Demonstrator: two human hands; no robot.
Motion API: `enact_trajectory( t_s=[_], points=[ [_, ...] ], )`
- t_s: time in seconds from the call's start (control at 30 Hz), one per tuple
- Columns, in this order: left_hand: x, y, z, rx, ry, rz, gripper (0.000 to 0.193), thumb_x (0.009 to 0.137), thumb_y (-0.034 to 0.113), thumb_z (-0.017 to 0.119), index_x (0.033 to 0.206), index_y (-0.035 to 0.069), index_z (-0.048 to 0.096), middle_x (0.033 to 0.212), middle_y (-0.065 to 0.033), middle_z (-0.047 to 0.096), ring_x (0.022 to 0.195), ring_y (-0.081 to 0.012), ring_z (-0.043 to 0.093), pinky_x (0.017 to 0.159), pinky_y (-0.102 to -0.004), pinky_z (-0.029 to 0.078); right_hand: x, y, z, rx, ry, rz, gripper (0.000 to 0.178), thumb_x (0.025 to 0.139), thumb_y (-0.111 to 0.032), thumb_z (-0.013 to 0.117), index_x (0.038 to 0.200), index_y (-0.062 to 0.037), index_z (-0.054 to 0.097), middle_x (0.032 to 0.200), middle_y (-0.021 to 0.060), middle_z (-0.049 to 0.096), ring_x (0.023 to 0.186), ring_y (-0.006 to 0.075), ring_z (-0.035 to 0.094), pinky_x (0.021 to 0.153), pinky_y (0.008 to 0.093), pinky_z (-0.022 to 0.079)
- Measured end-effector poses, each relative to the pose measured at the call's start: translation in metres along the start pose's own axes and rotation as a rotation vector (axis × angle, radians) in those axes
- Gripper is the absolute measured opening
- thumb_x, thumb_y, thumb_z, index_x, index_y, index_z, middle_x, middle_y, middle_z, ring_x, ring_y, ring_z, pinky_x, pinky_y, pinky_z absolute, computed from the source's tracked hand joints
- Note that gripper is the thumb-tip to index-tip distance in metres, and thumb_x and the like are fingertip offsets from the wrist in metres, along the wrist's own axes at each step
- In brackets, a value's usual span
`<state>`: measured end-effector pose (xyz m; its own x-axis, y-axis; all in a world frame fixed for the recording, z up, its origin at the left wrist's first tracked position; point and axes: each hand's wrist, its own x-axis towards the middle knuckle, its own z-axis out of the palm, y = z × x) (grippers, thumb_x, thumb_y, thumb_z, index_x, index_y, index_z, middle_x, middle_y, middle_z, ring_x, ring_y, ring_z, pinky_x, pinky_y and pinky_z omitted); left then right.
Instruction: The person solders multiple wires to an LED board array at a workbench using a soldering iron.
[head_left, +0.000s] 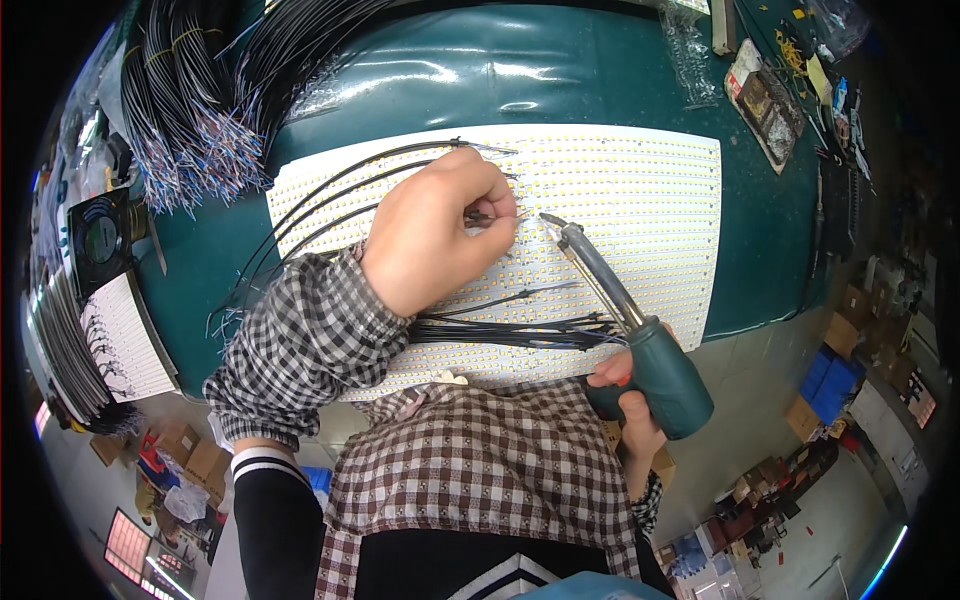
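Observation:
A white LED panel [640, 230] with rows of small yellow LEDs lies flat on the green table in front of me. My left hand [440, 225] is over its middle, thumb and forefinger pinched on the end of a thin wire [508, 219]. My right hand [638, 418] grips a green soldering gun [672, 385] at the panel's near right. The gun's metal tip [546, 219] points up and left, just right of my left fingertips; whether it touches the board I cannot tell. Black cables [350, 180] run across the panel's left half, and several more [520, 332] lie along its near part.
Thick bundles of black cable [190, 110] with stripped ends lie at the back left. A small black fan [100, 235] and another LED panel [128, 335] with cables are at the left. A worn, stained tray [765, 105] rests at the back right, near scattered tools [845, 120].

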<state>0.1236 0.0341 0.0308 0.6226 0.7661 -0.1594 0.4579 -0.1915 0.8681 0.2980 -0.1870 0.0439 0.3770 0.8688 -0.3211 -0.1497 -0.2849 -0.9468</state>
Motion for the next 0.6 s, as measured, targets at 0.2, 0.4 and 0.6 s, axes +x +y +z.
enact_trajectory(
  t_s=[0.2,0.4,0.6],
  points=[
    [-0.0002,0.0021,0.0024,0.115,0.028,0.043,0.007,0.075,0.004,0.066,0.08,0.003,0.061,0.08,-0.0088,0.057,0.07,-0.0223,0.06,0.062,-0.0325,0.048,0.0025,-0.0012,0.0013,-0.004,-0.005,-0.001,0.081,0.085,-0.046,0.073,0.13,0.0126,0.041,0.088,0.0132,0.061,0.081,0.0218,0.063,0.071,0.0337,0.058],
    [-0.0003,0.0015,0.004,0.145,0.053,0.071,0.008,0.074,0.002,0.065,0.08,0.002,0.06,0.079,-0.0093,0.055,0.068,-0.0216,0.059,0.061,-0.031,0.048,0.0065,0.0026,0.0009,0.114,0.022,-0.035,0.079,0.078,-0.03,0.084,0.131,0.0131,0.047,0.086,0.0092,0.067,0.078,0.0166,0.067,0.073,0.0297,0.058],
    [0.0023,0.0011,0.0019,0.17,0.027,0.09,0.009,0.074,0.002,0.065,0.08,0.001,0.059,0.079,-0.0098,0.055,0.068,-0.0221,0.059,0.061,-0.0314,0.048,0.0055,0.0024,0.0028,0.14,0.044,-0.011,0.08,0.077,-0.026,0.085,0.133,0.0133,0.045,0.086,0.0079,0.068,0.079,0.016,0.067,0.075,0.0298,0.057]
  ],
)
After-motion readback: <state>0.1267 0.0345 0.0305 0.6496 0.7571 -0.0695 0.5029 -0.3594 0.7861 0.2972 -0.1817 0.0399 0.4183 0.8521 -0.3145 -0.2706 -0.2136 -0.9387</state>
